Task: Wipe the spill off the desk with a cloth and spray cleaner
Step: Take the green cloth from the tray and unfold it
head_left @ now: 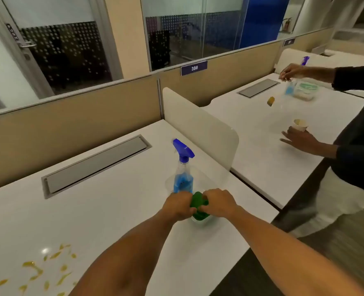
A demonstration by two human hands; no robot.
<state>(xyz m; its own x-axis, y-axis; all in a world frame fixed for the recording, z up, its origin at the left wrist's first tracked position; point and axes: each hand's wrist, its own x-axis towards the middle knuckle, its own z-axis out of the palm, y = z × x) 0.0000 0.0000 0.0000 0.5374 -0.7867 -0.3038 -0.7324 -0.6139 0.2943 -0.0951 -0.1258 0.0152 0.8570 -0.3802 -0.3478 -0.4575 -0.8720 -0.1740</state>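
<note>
**Both hands bunched on the green cloth, spill untouched**

The left hand and right hand are close together, each with fingers curled shut on the green cloth, which is crumpled between them. The cloth sits at or just above a clear container on the white bench; whether it has been lifted free cannot be told.

Just behind the hands stands the spray bottle, upright, clear with blue liquid and a blue trigger head. The yellow spill lies scattered in drops on the near left part of the bench, well apart from the hands.

The cloth looks soft and light, likely to fold and bunch; spreading it flat under a palm should wipe better than a tight wad. The bottle is probably light and rigid, best taken around its neck with a finger on the trigger.

On the neighbouring bench another person handles a paper cup.
</note>
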